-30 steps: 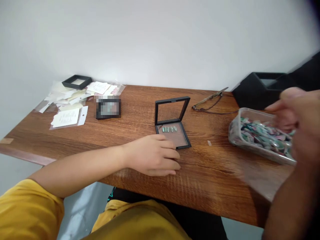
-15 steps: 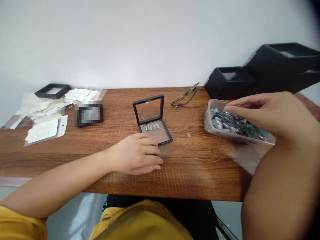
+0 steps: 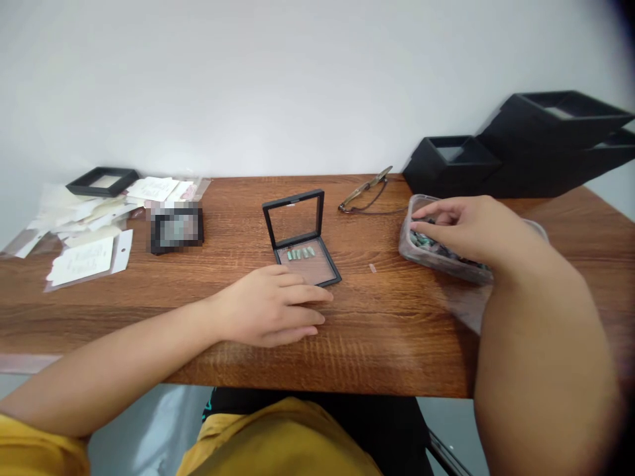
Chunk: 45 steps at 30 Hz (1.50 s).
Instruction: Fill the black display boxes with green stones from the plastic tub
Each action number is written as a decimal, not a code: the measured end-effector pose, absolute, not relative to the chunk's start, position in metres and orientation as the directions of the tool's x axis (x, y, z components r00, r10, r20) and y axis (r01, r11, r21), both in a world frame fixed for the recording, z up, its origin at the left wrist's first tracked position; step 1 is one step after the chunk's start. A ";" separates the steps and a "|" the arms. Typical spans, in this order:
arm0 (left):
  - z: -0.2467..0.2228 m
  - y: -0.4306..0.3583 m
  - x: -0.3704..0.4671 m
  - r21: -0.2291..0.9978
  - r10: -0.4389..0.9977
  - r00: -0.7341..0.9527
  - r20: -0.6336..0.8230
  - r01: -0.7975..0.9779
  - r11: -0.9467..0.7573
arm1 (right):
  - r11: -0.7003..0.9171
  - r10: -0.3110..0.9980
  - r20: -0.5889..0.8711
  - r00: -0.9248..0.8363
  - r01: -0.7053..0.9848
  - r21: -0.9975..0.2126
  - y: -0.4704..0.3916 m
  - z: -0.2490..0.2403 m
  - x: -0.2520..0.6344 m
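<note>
Table [image 3: 387, 337], right hand [image 3: 464, 228] (at tub [image 3: 426, 258])

Bright even light, soft sheen on wood [image 3: 362, 350], slight blur, dark upper-right corner

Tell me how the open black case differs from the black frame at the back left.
The open case stands on the table, lid raised; the back-left frame lies flat on papers. The open case holds a row of green pieces; the back-left frame shows only a pale centre. Both have black borders.
</note>
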<state>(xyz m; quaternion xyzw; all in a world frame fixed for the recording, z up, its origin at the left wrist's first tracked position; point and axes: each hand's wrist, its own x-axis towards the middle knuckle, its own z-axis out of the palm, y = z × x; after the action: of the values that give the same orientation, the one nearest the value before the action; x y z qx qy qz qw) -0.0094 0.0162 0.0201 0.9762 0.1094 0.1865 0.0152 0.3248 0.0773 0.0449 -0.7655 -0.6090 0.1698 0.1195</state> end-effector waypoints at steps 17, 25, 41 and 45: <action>0.018 0.017 -0.009 0.124 0.238 0.912 0.335 0.208 -0.970 | -0.262 0.964 -0.137 0.229 0.907 -0.330 0.078 0.040 0.345; 0.018 0.017 -0.009 0.140 0.246 0.914 0.322 0.212 -0.967 | -0.249 0.968 -0.106 0.227 0.924 -0.290 0.074 0.051 0.332; 0.018 0.017 -0.009 0.143 0.256 0.916 0.308 0.222 -0.965 | -0.106 0.946 0.222 0.236 0.874 -0.474 0.077 0.045 0.312; 0.017 0.017 -0.009 0.148 0.247 0.912 0.327 0.209 -0.967 | 0.264 0.880 0.405 0.246 0.455 -0.850 0.066 0.055 0.302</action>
<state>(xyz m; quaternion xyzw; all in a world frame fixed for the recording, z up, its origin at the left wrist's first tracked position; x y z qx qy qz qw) -0.0088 0.0167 0.0174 0.9762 0.1168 0.1742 0.0548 0.3021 0.0663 0.0547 -0.5738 -0.5817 0.1962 0.5421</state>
